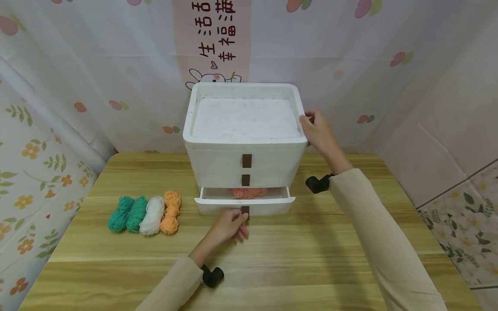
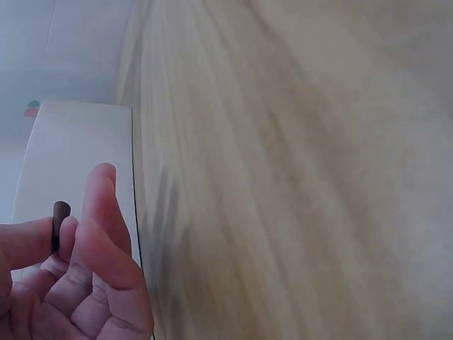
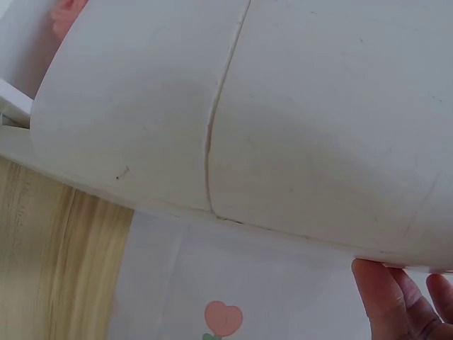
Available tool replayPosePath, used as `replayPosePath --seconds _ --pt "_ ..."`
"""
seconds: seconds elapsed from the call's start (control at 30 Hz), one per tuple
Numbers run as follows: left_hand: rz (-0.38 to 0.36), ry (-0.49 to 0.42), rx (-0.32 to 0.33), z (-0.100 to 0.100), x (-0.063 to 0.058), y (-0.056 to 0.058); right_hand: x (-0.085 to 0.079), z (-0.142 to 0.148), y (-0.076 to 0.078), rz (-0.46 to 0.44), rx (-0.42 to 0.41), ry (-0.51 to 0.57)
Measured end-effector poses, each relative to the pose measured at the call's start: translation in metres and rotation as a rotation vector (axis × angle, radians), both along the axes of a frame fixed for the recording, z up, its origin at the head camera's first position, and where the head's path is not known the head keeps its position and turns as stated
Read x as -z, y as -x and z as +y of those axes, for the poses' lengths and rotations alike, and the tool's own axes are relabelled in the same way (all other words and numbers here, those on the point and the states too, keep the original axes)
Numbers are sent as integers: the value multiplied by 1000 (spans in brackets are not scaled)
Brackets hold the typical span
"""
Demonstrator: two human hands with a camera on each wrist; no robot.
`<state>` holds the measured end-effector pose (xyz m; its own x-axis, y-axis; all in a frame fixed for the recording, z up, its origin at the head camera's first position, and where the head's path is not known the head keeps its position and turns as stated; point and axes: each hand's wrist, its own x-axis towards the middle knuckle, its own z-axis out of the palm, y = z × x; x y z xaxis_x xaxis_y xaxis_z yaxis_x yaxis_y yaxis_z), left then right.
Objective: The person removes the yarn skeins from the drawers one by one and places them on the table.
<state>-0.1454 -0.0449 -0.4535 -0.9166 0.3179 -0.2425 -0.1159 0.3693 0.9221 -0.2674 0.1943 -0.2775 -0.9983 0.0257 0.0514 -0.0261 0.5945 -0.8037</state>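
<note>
A white drawer cabinet (image 1: 214,160) with three drawers stands on the table, and its bottom drawer (image 1: 272,208) is pulled partway out. Inside that drawer lies a coral skein of yarn (image 1: 249,193). My left hand (image 1: 225,226) pinches the brown pull tab (image 2: 61,212) on the drawer front between thumb and forefinger; the other fingers stand loosely bent below it. At the upper right edge of the cabinet, my right hand (image 1: 320,136) grips the rim, thumb on the near side. In the right wrist view its fingers (image 3: 382,297) bend around that edge.
Left of the cabinet lie several yarn skeins in a row: two green skeins (image 1: 128,214), a white skein (image 1: 152,216) and an orange skein (image 1: 170,213). A shallow tray top (image 1: 245,117) caps the cabinet. Behind hangs a printed curtain (image 1: 148,77). The wooden table (image 1: 280,263) extends in front.
</note>
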Motion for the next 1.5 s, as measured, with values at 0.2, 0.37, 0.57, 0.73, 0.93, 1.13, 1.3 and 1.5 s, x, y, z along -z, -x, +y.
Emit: replayPosePath --seconds 0.2,0.37,0.57,0.73,0.93,1.13,1.3,1.5 --pt "7 -4 27 0 1 -9 -1 0 -1 -6 1 3" --pt "14 -4 49 0 2 -17 0 1 -1 0 1 0" --pt "28 14 71 -1 0 -28 0 0 0 6 4 1" --pt "26 5 83 -3 -1 -39 0 0 0 6 7 3" --pt "20 2 96 -4 -1 -51 0 0 0 5 7 2" --pt "17 4 114 -5 -2 -61 0 0 0 7 1 -1" --pt "21 -12 117 -5 -3 -66 0 0 0 8 -1 -9" --pt "32 -21 116 -5 -4 -69 0 -1 -1 11 0 -13"
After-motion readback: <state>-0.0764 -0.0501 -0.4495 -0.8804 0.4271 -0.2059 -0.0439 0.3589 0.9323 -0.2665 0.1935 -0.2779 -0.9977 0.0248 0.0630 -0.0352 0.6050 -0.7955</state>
